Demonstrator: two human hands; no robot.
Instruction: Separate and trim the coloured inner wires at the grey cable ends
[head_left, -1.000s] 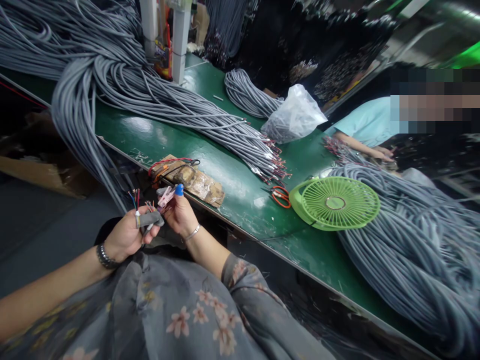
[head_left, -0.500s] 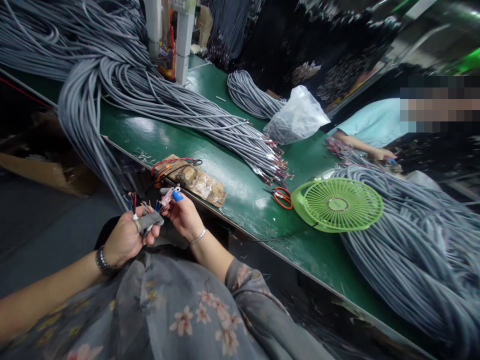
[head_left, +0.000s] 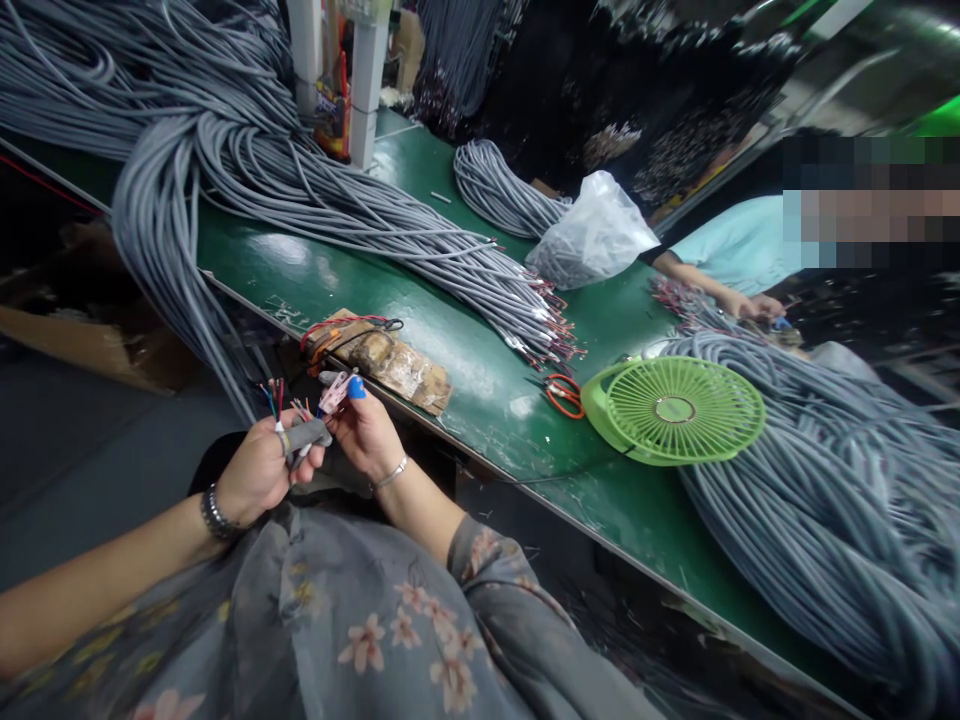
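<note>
My left hand (head_left: 259,470) is closed around a grey cable whose stripped end fans out into thin coloured wires (head_left: 276,395). A grey wrap (head_left: 306,436) covers what looks like its thumb. Close beside it, my right hand (head_left: 369,440) pinches a small pale pinkish connector (head_left: 335,392) between thumb and fingers. Blue tape (head_left: 356,388) is wrapped on the right thumb. Several fine wires lie between the two hands; whether they enter the connector is too small to tell. Both hands are above my lap, just off the table edge.
Bundles of grey cables (head_left: 360,215) lie across the green table (head_left: 465,345). Near its edge sits a worn wooden block (head_left: 397,365) with wires. Orange-handled scissors (head_left: 564,396), a green fan (head_left: 675,410) and a plastic bag (head_left: 592,235) are farther right. A co-worker's hand (head_left: 757,306) handles cables opposite.
My left hand has shifted slightly right, closer to the right hand, and the connector has turned a little. The co-worker's hands have moved slightly left.
</note>
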